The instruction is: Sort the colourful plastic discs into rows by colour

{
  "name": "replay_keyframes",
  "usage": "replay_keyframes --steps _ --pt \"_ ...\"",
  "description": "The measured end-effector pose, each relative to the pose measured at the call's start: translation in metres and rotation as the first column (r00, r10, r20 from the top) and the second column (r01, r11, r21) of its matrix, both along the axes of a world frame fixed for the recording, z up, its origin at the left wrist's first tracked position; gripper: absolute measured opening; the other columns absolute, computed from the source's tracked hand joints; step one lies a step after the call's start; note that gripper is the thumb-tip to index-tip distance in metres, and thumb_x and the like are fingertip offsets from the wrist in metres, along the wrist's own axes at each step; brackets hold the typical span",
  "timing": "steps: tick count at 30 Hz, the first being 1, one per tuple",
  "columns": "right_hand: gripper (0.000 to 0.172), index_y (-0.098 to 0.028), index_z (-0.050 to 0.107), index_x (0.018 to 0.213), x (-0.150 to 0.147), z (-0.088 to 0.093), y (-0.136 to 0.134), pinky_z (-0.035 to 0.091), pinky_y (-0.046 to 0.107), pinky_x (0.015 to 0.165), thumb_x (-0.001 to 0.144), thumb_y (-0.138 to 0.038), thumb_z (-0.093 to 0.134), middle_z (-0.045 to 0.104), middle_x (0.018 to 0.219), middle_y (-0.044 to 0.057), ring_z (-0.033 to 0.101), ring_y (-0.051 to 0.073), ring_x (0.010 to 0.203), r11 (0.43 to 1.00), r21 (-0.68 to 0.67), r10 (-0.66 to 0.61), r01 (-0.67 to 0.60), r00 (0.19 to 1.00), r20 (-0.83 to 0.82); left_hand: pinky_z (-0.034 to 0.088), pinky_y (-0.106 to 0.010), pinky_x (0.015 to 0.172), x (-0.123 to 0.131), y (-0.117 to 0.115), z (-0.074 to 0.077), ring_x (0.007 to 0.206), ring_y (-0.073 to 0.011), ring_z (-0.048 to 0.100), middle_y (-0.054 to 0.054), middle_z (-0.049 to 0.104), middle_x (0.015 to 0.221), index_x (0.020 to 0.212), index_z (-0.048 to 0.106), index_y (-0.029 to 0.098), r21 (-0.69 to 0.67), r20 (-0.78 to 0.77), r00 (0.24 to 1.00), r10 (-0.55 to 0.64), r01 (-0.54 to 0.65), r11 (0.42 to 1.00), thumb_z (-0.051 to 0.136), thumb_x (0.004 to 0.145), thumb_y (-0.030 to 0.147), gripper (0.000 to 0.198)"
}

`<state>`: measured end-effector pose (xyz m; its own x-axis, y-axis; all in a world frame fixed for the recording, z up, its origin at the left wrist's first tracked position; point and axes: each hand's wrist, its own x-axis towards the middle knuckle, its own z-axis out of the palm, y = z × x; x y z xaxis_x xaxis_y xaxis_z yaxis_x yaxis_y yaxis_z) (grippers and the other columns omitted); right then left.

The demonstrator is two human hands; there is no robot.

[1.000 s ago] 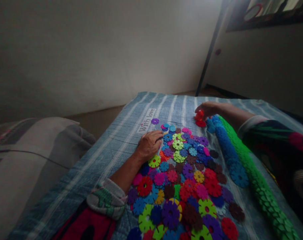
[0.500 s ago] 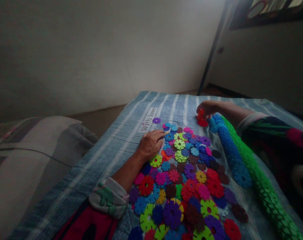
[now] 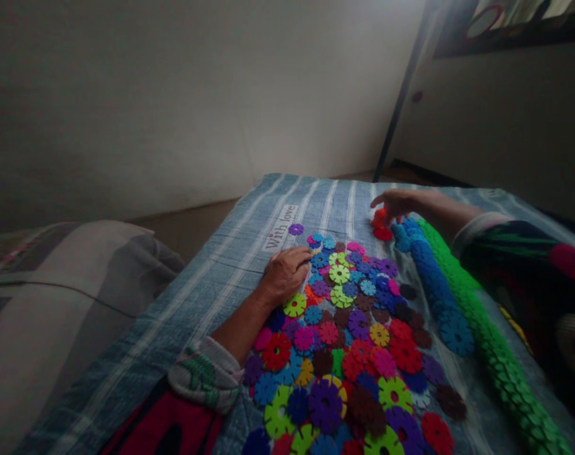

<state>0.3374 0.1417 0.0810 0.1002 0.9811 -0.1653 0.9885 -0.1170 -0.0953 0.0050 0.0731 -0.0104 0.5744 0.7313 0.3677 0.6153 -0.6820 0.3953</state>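
Observation:
My left hand [image 3: 285, 275] lies palm down on the striped cloth, its fingers stretched over the left edge of a pile of notched plastic discs [image 3: 326, 332] in many colours. Its fingertips reach small discs near the pile's far end; nothing shows in its grasp. At the far right, my right hand [image 3: 397, 203] is above a small cluster of red discs [image 3: 381, 229], fingers apart and the index finger extended. Under the right wrist begin a blue rod of stacked discs [image 3: 436, 287] and a longer green rod [image 3: 486, 335], lying side by side.
A lone purple disc [image 3: 296, 229] sits by the "With love" print [image 3: 280, 229]. The blue striped cloth [image 3: 211, 278] covers the surface. A checked cushion-like shape [image 3: 93, 303] stands at left. Something yellow [image 3: 515, 328] shows beside the green rod. A wall rises behind.
My right hand's fingers have loosened from the red discs and spread, with the index finger lifting outward. The left hand stays in place. A yellow thing has come into view beside the green rod.

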Motion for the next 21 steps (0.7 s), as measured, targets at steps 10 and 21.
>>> replay_keyframes --steps 10,21 --pt "0.045 -0.015 0.062 0.125 -0.005 0.038 -0.047 0.050 0.025 0.055 0.082 -0.028 0.069 0.073 0.081 0.007 0.067 0.016 0.058 0.998 0.064 0.033 -0.025 0.992 -0.121 0.047 -0.040 0.103 0.000 0.002 -0.002 0.112 -0.0212 0.062 -0.007 0.067 0.121 0.104 0.070 0.020 0.027 0.010 1.000 -0.005 0.005 1.000 0.052 0.083 0.020 0.027" --pt "0.024 -0.019 0.070 0.101 -0.077 -0.017 -0.148 0.039 0.024 0.063 0.078 -0.022 0.064 0.071 0.093 0.007 0.064 0.017 0.081 0.861 0.057 0.507 -0.505 0.862 -0.018 0.047 -0.039 0.103 0.000 0.004 -0.002 0.113 -0.0209 0.062 -0.006 0.068 0.121 0.103 0.070 0.020 0.034 0.004 1.000 -0.007 0.007 0.999 0.052 0.082 0.019 0.028"
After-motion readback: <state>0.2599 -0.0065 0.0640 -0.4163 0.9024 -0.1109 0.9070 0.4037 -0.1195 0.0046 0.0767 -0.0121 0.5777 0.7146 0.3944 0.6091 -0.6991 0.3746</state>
